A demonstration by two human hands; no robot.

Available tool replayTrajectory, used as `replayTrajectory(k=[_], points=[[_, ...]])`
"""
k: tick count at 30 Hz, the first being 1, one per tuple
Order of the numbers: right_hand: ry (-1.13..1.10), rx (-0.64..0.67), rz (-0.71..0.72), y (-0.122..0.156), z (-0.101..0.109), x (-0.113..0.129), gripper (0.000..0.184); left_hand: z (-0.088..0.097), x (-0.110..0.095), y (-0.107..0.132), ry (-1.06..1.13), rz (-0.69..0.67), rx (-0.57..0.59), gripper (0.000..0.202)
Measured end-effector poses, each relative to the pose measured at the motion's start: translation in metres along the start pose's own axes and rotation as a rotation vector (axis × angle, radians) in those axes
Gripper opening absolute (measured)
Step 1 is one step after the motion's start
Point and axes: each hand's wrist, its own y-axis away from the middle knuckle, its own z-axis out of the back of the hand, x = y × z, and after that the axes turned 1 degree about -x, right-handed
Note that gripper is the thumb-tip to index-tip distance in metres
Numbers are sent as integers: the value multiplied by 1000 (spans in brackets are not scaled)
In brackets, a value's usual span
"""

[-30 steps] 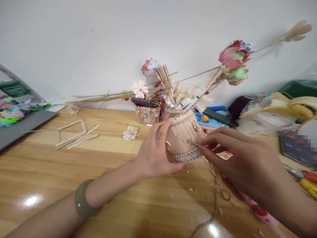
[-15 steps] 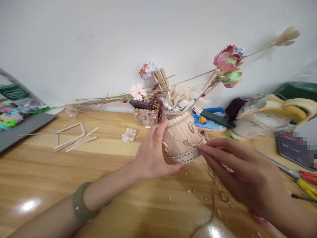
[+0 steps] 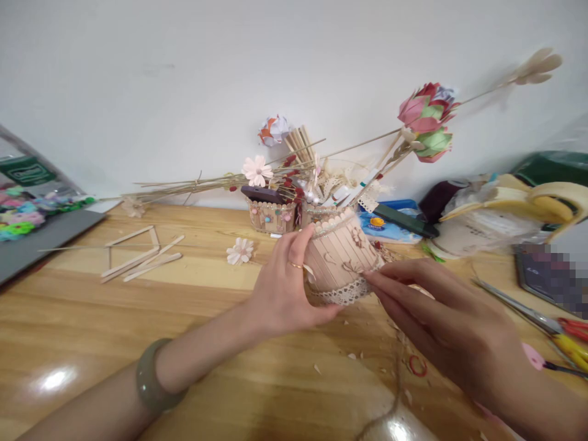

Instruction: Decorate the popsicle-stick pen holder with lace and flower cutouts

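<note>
My left hand (image 3: 282,285) is wrapped round the left side of a small pot made of wooden craft sticks (image 3: 339,254), tilted toward me, with a lace band (image 3: 342,294) round its base. My right hand (image 3: 441,318) lies at the pot's lower right, its fingertips pressed together against the lace edge. A strand of twine (image 3: 399,380) trails from under that hand down across the wooden table (image 3: 138,343). I cannot see whether the right fingers pinch the twine.
Loose craft sticks (image 3: 140,257) and a paper flower (image 3: 241,250) lie to the left. Another stick pot (image 3: 271,214) with dried stems and paper flowers (image 3: 425,119) stands by the wall. Scissors (image 3: 546,324), a tape roll (image 3: 546,205) and a red rubber band (image 3: 417,365) are at the right.
My right hand slid from the pot's small bow down to the lace edge and flattened out. The left hand kept its hold while the pot shifted slightly.
</note>
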Motion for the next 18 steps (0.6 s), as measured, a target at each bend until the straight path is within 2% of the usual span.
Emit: replayTrajectory(k=[12, 18], points=[[42, 63, 18, 0, 0, -2, 24, 0, 0, 0, -6, 0, -4, 103], [148, 85, 101, 2, 3, 0, 26, 0, 0, 2, -7, 2, -5, 104]])
